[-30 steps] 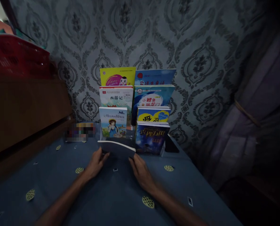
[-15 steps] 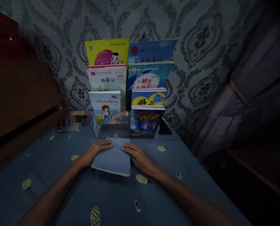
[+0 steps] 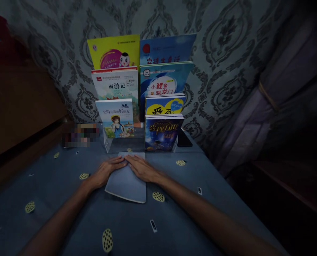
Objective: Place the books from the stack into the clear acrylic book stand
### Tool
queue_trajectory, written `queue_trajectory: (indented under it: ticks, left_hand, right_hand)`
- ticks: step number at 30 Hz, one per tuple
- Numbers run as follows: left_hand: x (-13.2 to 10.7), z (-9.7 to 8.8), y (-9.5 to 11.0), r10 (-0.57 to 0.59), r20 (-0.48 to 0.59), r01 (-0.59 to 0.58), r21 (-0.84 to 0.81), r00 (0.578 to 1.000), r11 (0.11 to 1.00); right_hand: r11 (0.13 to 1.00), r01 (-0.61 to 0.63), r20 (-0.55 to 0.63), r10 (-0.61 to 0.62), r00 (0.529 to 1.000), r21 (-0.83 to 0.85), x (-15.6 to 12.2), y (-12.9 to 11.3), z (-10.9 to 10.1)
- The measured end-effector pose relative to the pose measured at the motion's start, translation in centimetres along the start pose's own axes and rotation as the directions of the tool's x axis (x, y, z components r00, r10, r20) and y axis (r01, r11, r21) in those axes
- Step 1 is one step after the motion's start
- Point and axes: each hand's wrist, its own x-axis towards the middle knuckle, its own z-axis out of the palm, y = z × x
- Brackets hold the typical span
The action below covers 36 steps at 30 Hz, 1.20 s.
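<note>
A thin book with a plain pale blue-grey cover (image 3: 130, 183) lies on the patterned blue tablecloth (image 3: 131, 231), its near left corner slightly raised. My left hand (image 3: 109, 170) rests on its upper left edge, fingers stretched toward the middle. My right hand (image 3: 141, 168) lies flat across its upper right part, fingers out, the fingertips close to those of the left. Both hands are open and press on the cover without gripping it. Just beyond the hands stands a clear book rack (image 3: 108, 144) filled with several upright books.
In the rack, a white book with a girl on its cover (image 3: 118, 122) is front left and a dark blue book (image 3: 162, 135) front right. A black phone-like object (image 3: 185, 139) lies right of it. Blurred items (image 3: 79, 136) lie left. A tied curtain (image 3: 250, 117) hangs at right.
My right hand has slid left across the cover, bringing its fingertips near my left hand. The left hand stays nearly in place. The view has shifted slightly.
</note>
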Motion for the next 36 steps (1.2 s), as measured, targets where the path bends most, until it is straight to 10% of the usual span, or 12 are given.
queue_trajectory:
  ticks: [9, 20, 28, 36]
  left_hand:
    - [0.0, -0.4, 0.3, 0.045, 0.02, -0.045, 0.004, 0.999, 0.999]
    - [0.3, 0.0, -0.2, -0.005, 0.021, 0.006, -0.018, 1.0, 1.0]
    - [0.4, -2.1, 2.0, -0.075, -0.071, 0.06, -0.2, 0.995, 0.978]
    - [2.0, -4.7, 3.5, -0.213, -0.419, 0.156, -0.168, 0.883, 0.973]
  right_hand:
    - [0.979, -0.177, -0.082, 0.169, 0.982, -0.099, -4.2, 0.7, -1.6]
    - [0.98, 0.054, 0.126, -0.079, 0.989, 0.191, -10.6, -6.5, -2.2]
    - [0.989, 0.084, -0.301, -0.044, 0.953, 0.121, -8.6, -0.6, -1.0]
    - [0.994, 0.111, -0.517, -0.091, 0.851, 0.008, -2.4, -2.6, -5.6]
